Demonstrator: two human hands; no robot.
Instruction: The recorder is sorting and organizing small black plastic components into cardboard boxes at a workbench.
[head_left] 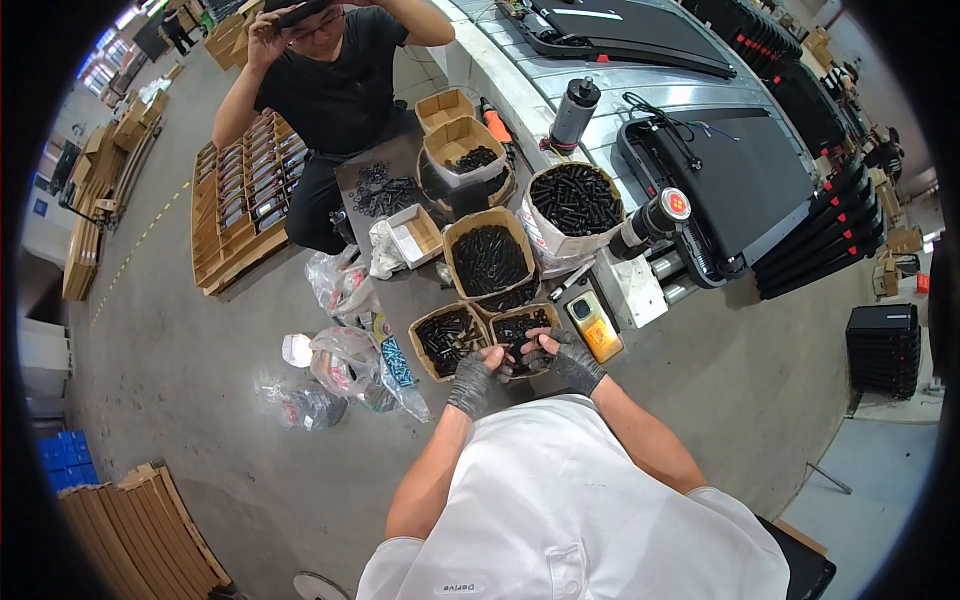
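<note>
The person in the white shirt (570, 490) has both gloved hands low over the near edge of the grey surface (395, 290), above two small open cartons side by side. The left hand (474, 380) is at the near right corner of the left box (424, 362), thumb and fingertips drawn close; from here I can't tell whether anything is pinched between them. The right hand (570, 360) reaches over the near right side of the right box (554, 317), its fingers bent and pointing toward the left hand; whether they grip a part I can't make out either. Both boxes hold small dark parts (450, 335). Just behind them stands a larger carton (454, 270) of black screws (490, 258), and right of that a white bucket (565, 245) full of black bolts (575, 198). A phone (594, 330) lies near the right hand. Farther back are a small white box (416, 236) and a loose spread of dark pieces (385, 190). Across the surface sits a co-worker (335, 65) in black, both arms raised to the head. Plastic bags (345, 360) lie to the left, beside blue screws (396, 362).
</note>
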